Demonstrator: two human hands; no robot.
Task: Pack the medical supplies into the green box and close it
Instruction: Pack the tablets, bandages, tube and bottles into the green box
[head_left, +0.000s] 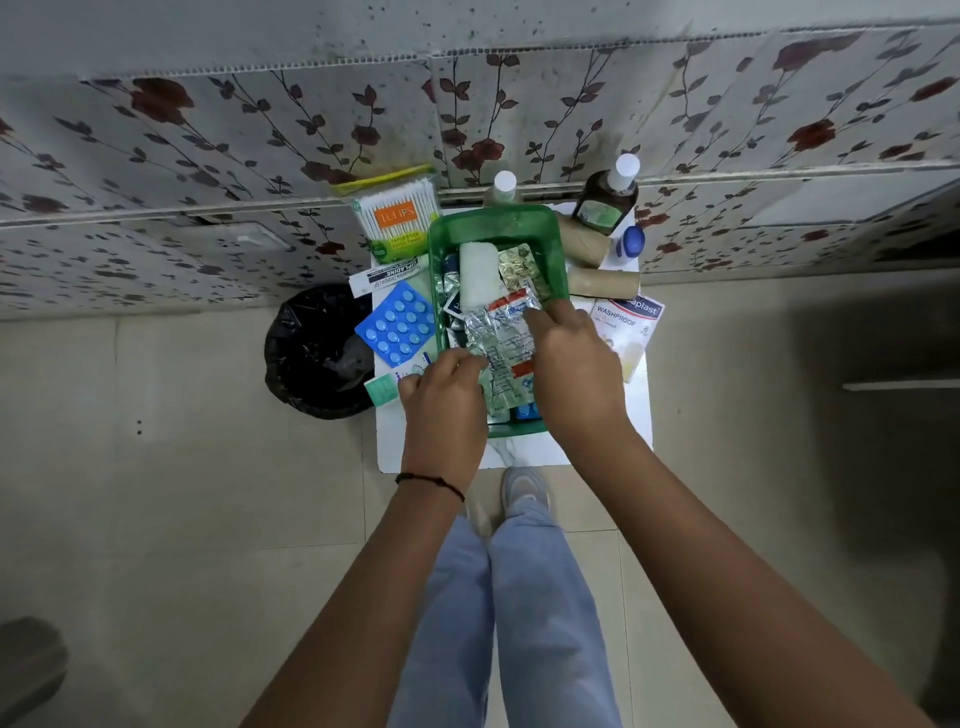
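The green box (556, 244) stands open on a small white table (524, 452), holding a white gauze roll (478, 273), a gold tablet strip (522, 270) and foil packets. Both hands hold a silver foil tablet strip (501, 340) over the box: my left hand (444, 397) pinches its near left edge, my right hand (571, 358) its far right end. On the table to the left of the box lie a blue blister pack (397, 325), a cotton swab pack (397, 218) and an ointment carton (387, 275). A plaster box (631, 322) lies right of it.
Behind the box stand a brown bottle (608, 200), a small white-capped bottle (503, 188), two cardboard rolls (597, 260) and a blue-capped jar (631, 241). A black-lined bin (317, 353) stands on the floor to the left. A flowered wall rises behind the table.
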